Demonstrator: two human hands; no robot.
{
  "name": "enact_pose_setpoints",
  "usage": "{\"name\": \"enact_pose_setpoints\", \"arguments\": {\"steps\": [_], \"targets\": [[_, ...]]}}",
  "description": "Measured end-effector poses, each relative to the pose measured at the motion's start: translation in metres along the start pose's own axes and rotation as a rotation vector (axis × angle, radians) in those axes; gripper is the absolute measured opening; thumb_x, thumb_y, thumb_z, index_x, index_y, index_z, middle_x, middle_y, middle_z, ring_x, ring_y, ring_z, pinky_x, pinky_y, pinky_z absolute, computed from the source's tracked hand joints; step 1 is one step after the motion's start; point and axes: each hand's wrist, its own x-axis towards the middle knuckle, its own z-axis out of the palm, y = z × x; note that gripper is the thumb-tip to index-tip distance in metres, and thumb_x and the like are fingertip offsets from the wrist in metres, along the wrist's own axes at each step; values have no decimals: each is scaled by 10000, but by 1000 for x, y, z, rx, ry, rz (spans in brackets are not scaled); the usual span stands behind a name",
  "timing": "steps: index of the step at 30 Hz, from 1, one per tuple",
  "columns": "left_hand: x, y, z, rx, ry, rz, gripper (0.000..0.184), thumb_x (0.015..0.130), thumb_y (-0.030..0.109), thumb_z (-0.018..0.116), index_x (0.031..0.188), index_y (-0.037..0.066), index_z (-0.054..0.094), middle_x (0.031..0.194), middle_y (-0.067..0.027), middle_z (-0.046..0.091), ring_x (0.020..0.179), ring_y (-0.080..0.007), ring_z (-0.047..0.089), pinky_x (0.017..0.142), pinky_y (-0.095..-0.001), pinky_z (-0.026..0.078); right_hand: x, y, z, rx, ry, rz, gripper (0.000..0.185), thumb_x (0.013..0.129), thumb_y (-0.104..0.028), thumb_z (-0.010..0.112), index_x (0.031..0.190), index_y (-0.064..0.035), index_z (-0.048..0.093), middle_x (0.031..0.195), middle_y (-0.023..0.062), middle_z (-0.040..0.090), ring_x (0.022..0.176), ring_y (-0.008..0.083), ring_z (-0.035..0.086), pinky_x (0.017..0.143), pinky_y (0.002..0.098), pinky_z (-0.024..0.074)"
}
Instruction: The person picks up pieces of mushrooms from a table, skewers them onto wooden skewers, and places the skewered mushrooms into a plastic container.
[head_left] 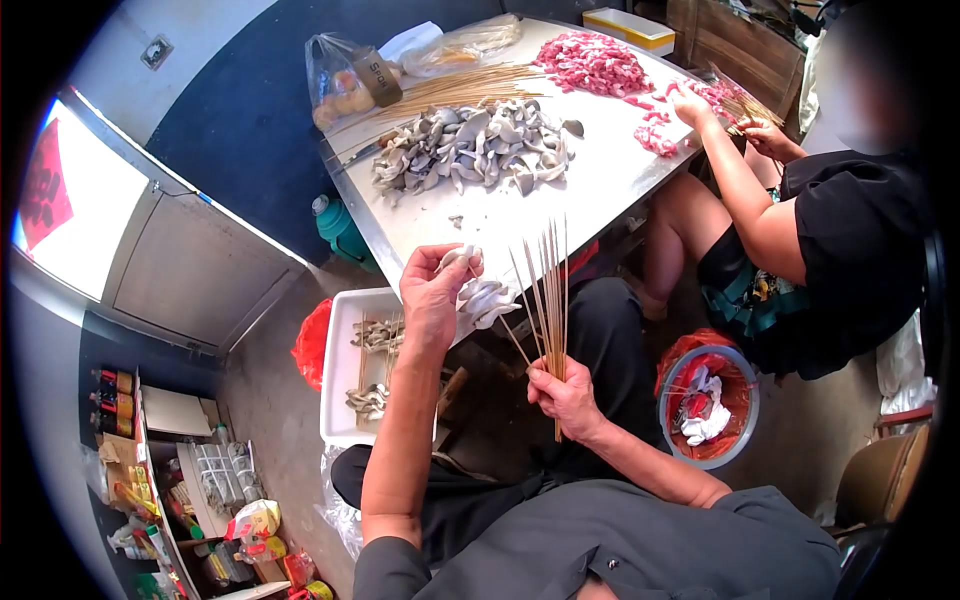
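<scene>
In my right hand is a bundle of thin bamboo skewers, fanned out at their upper ends. One skewer leans left from the bundle and carries several grey-white oyster mushroom pieces. My left hand pinches another mushroom piece at the tip of that skewer. Beyond my hands, a large pile of loose oyster mushrooms lies on the white table. Below my left forearm stands a white tray with finished-looking mushroom skewers lying in it.
Loose skewers, bagged goods and a pile of pink meat pieces lie on the table. At the right, a co-worker's hand handles meat. A lined bin stands on the floor; a teal bottle is by the table edge.
</scene>
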Motion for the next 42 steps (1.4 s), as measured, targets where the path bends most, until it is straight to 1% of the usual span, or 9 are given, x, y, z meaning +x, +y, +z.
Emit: {"name": "enact_pose_setpoints", "arguments": {"steps": [2, 11, 20, 26, 28, 35, 39, 41, 42], "targets": [[-3, -3, 2, -21, 39, 24, 142, 838, -25, 635, 958, -6, 562, 891, -132, 652, 777, -173, 640, 742, -274, 530, 0, 1, 0, 7, -2, -2, 82, 914, -113, 575, 948, -46, 542, 643, 44, 571, 409, 27, 360, 377, 173, 262], [-14, -4, -10, 120, -166, -55, 97, 813, -42, 650, 835, 23, 582, 899, -51, 632, 801, -120, 612, 779, -265, 509, -7, 3, 0, 42, 7, 62, 81, 918, -112, 573, 950, -45, 541, 646, 53, 569, 402, 31, 353, 373, 176, 258], [-51, -14, 6, 248, -112, -72, 93, 839, 0, 674, 886, 24, 597, 875, -37, 641, 782, -83, 609, 685, -213, 503, 5, -5, 9, -23, 22, -62, 150, 927, -132, 571, 1023, -17, 569, 655, 41, 576, 431, 28, 379, 394, 169, 275], [-72, -25, 10, 381, -142, -145, 65, 837, 12, 685, 829, 5, 621, 812, -31, 648, 724, -68, 582, 645, -213, 476, 0, -3, 11, -43, 52, -10, 114, 923, -132, 573, 978, -38, 606, 633, 1, 555, 442, 24, 396, 401, 173, 283], [-74, -29, 9, 297, -98, -116, 73, 835, 13, 688, 854, 17, 618, 824, -36, 650, 737, -74, 591, 659, -216, 485, 2, -7, 11, -34, 43, -10, 112, 928, -136, 572, 984, -46, 609, 638, -5, 558, 441, 21, 396, 397, 172, 281], [-41, -2, 16, 231, 36, 21, 87, 847, -3, 666, 900, 17, 600, 841, -39, 642, 730, -73, 596, 646, -198, 489, 25, -24, 14, -90, -57, -65, 138, 942, -159, 558, 983, -35, 599, 660, 0, 569, 466, 16, 400, 413, 173, 295], [-3, 3, 1, 425, -135, 35, 111, 854, 67, 672, 916, 2, 606, 844, -34, 639, 763, -84, 601, 687, -224, 499, 16, -16, 3, -63, 13, -32, 152, 943, -166, 557, 973, -21, 590, 660, 9, 566, 466, 16, 399, 414, 175, 298], [20, 6, 3, 445, -111, 19, 110, 865, 87, 652, 913, -3, 611, 841, -37, 636, 781, -98, 604, 699, -231, 490, 12, -11, -1, -45, 36, -22, 152, 941, -165, 559, 974, -19, 589, 657, 12, 564, 457, 14, 389, 409, 174, 293], [34, 3, 4, 464, -68, 101, 105, 866, 80, 631, 911, -14, 613, 808, -50, 640, 767, -107, 610, 686, -225, 483, 11, -8, -4, -41, 37, -7, 152, 940, -165, 561, 974, -20, 589, 657, 11, 564, 455, 13, 385, 407, 173, 291]]}}
